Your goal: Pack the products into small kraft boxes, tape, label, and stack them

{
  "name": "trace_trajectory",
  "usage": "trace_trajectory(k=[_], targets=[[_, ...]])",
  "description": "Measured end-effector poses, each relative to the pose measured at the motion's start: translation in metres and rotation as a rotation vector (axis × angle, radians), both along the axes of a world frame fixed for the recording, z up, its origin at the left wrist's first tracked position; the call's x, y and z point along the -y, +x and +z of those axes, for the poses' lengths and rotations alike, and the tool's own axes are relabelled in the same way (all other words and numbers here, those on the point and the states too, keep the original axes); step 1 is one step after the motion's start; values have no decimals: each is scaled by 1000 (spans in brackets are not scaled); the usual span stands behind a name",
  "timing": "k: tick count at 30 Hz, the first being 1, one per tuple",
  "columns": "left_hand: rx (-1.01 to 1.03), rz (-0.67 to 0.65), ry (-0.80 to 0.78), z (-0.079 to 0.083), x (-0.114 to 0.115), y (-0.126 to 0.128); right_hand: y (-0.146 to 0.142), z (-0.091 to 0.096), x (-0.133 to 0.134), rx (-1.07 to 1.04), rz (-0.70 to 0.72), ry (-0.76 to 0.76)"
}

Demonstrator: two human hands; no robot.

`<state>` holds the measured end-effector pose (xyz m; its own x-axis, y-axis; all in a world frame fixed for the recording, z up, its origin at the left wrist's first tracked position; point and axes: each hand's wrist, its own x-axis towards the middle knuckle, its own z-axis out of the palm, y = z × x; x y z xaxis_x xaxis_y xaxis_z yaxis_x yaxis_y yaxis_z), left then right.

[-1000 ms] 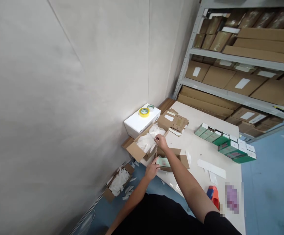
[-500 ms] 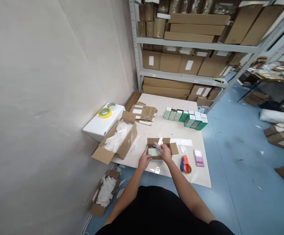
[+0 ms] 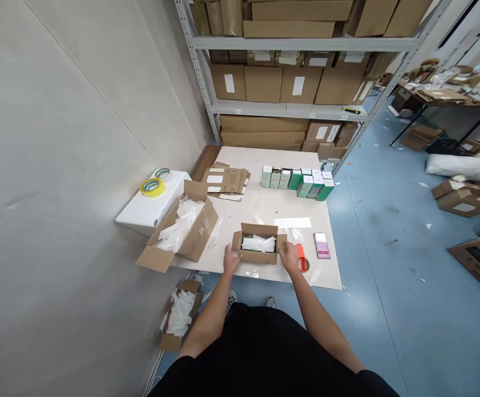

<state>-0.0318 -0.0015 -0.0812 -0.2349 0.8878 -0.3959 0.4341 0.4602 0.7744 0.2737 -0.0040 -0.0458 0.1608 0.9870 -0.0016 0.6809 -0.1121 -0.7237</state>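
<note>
A small open cardboard box (image 3: 259,255) sits near the front edge of the low white table (image 3: 265,209). Inside it lie a green carton and white plastic packing pieces (image 3: 260,243). My left hand (image 3: 230,261) rests against the box's left end, fingers curled on its flap. My right hand (image 3: 288,256) is at the box's right end, fingers bent round the right flap. A red tape dispenser (image 3: 301,257) lies just right of my right hand.
A larger open box of white packing pieces (image 3: 182,227) overhangs the table's left edge. Tape rolls (image 3: 153,186) sit on a white foam box (image 3: 149,204). Green cartons (image 3: 298,182) and flattened cardboard (image 3: 225,181) lie farther back. Shelving with boxes (image 3: 281,82) stands behind.
My right hand took white packing from the larger box, laid it in the small box and moved to the box's right end. My head turned right and pulled back.
</note>
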Motion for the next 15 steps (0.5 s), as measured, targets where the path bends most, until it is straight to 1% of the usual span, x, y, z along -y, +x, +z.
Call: trace_trajectory(k=[1, 3, 5, 7, 8, 9, 10, 11, 14, 15], targets=[[30, 29, -52, -2, 2, -3, 2, -6, 3, -17, -41, 2], [78, 27, -121, -3, 3, -8, 4, -18, 7, -59, -105, -27], [142, 27, -140, 0, 0, -10, 6, -30, 8, -104, -167, -102], [213, 67, -84, 6, -7, -8, 7, -39, 9, -153, -202, -165], [243, 82, -38, 9, -11, -7, 7, -42, 9, -181, -194, -181], [263, 69, 13, 12, -14, -5, 6, -44, 9, -211, -171, -183], [260, 14, 49, 14, -16, -3, 5, -44, 9, -244, -137, -172], [231, -78, 69, 16, -17, -1, 4, -43, 9, -274, -98, -153], [31, -443, 35, 17, -15, 3, -3, -35, 10, -325, -18, -117], [-54, -537, 13, 17, -13, 3, -6, -33, 10, -332, -5, -124]])
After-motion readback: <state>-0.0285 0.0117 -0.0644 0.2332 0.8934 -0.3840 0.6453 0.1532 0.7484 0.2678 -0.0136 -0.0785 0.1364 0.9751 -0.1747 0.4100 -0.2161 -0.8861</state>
